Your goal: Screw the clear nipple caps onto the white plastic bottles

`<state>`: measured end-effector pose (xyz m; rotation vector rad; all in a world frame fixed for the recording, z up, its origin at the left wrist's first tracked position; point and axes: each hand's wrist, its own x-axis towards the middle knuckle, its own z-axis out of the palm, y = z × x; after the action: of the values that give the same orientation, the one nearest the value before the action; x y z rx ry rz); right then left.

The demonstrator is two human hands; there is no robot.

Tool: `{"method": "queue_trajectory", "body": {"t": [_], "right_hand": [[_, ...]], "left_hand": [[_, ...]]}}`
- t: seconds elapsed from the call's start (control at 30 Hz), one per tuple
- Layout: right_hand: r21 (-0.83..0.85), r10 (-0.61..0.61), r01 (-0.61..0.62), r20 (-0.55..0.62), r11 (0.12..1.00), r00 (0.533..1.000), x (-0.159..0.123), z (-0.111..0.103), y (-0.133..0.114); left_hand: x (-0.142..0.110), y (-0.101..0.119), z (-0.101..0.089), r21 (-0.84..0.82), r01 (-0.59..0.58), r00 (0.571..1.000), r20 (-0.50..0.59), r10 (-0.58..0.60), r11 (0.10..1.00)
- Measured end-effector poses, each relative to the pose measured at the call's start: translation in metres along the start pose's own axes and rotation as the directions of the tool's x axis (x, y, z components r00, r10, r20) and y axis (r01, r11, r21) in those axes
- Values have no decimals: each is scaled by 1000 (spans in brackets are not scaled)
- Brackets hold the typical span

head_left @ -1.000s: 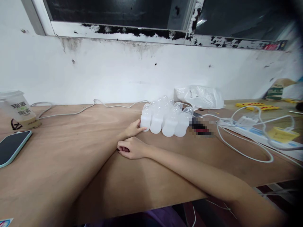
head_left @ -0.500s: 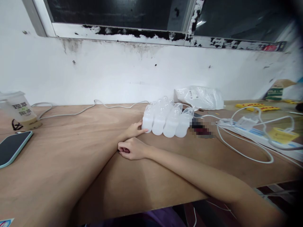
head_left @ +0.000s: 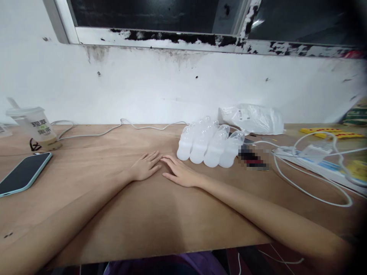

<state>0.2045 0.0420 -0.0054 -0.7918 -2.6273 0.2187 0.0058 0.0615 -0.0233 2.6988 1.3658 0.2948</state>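
Note:
My left hand [head_left: 145, 166] lies flat on the wooden table, palm down, with its fingers apart and nothing in it. Beside it, my right hand [head_left: 182, 172] rests with fingers stretched out toward the left one; the fingertips of the two hands almost meet or just touch. Just behind my right hand stands a cluster of white, translucent bottle-like containers [head_left: 197, 150] with rounded bottoms and clear domed tops, packed in rows. Neither hand touches them.
A drink cup [head_left: 40, 128] and a phone [head_left: 25, 173] are at the left. Behind the containers lies a clear plastic bag [head_left: 252, 119]. At the right are a power strip [head_left: 318, 160] with looping white cables and yellow strips [head_left: 329, 133]. A thin cable [head_left: 97, 134] runs along the wall.
My left hand has let go of the containers' near left corner and moved left, flat on the table. My right hand has uncurled and uncrossed from the left wrist. The view has shifted left.

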Motion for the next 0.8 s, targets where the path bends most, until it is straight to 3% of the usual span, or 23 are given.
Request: {"method": "queue_trajectory", "body": {"t": [0.13,0.23,0.8], "right_hand": [[-64,62,-54,137,996,989,-4,3,11],[-51,43,-36,137,998,990,-5,2,12],[-26,40,-38,94,999,995,-4,0,11]], "left_hand": [[-29,1,-14,-16,-131,990,57,132,991],[-38,0,-22,-42,-185,978,89,188,982],[-39,-1,-25,-90,-159,985,57,165,983]]}}
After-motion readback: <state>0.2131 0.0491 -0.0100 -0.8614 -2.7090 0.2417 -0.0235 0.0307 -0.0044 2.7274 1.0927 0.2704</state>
